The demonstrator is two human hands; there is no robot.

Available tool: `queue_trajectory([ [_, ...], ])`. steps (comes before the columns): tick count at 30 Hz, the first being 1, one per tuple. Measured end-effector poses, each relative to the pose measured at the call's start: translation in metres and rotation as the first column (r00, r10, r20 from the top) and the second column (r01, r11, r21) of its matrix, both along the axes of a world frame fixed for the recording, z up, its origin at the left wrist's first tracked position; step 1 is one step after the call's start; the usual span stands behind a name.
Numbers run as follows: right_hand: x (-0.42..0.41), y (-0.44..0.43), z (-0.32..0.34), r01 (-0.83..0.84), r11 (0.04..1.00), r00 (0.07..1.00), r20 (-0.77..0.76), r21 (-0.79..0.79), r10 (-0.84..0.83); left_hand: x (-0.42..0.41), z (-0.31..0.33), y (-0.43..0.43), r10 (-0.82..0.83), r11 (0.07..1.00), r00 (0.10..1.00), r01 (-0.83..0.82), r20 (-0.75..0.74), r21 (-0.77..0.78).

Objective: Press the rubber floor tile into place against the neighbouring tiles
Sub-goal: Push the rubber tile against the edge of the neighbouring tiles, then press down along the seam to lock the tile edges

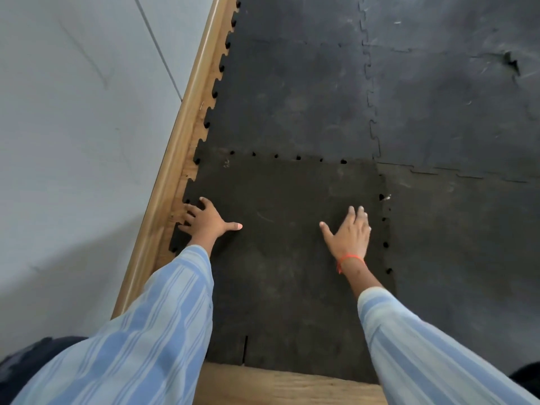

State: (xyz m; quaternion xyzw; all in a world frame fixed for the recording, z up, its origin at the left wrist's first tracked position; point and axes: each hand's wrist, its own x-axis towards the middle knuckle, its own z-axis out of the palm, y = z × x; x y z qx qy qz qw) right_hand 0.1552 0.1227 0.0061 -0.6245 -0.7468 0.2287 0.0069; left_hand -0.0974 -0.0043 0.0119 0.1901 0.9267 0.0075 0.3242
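Observation:
A dark brownish rubber floor tile [280,252] with jigsaw edges lies on the floor in front of me. Its far edge meets a black neighbouring tile [292,97], with small gaps showing along the seam. Its right edge meets another black tile [455,244], again with small gaps at the notches. My left hand [207,222] lies flat on the tile's left edge near the skirting, fingers spread. My right hand [350,235] lies flat near the tile's right edge, palm down, fingers apart. Neither hand holds anything.
A wooden skirting board [175,159] runs along the left side below a pale grey wall [73,127]. Bare wooden floor [277,384] shows at the tile's near edge. More black interlocking tiles [453,97] cover the floor at the far right.

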Motion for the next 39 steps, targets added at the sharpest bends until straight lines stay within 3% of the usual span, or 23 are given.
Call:
queue_trajectory([
  [5, -0.044, 0.073, 0.005, -0.412, 0.904, 0.906, 0.052, -0.111, 0.420, -0.012, 0.000, 0.040, -0.340, 0.939, 0.940, 0.339, 0.026, 0.050],
  [9, -0.084, 0.111, 0.008, -0.609, 0.766, 0.756, 0.144, -0.203, 0.639, -0.045, -0.003, 0.080, -0.405, 0.913, 0.914, 0.404, -0.003, 0.052],
  [13, -0.095, 0.108, -0.003, -0.613, 0.750, 0.707, 0.251, -0.249, 0.661, -0.075, -0.010, 0.090, -0.429, 0.903, 0.903, 0.429, 0.004, -0.014],
  [23, -0.118, 0.122, 0.014, -0.552, 0.727, 0.672, 0.300, -0.408, 0.677, -0.074, -0.014, 0.087, -0.444, 0.894, 0.895, 0.446, 0.036, -0.055],
  [29, -0.118, 0.105, 0.004, -0.599, 0.694, 0.656, 0.252, -0.399, 0.711, -0.073, -0.004, 0.094, -0.514, 0.855, 0.858, 0.511, -0.012, -0.088],
  [33, -0.141, 0.109, 0.012, -0.594, 0.701, 0.619, 0.333, -0.395, 0.712, -0.075, -0.003, 0.098, -0.532, 0.844, 0.841, 0.536, 0.097, -0.009],
  [37, -0.175, 0.088, 0.010, -0.772, 0.567, 0.511, 0.249, -0.287, 0.823, -0.081, -0.001, 0.097, -0.536, 0.841, 0.833, 0.541, 0.136, 0.003],
  [39, -0.175, 0.079, 0.003, -0.767, 0.569, 0.511, 0.256, -0.295, 0.821, -0.080, -0.002, 0.097, -0.536, 0.841, 0.831, 0.541, 0.152, 0.007],
])
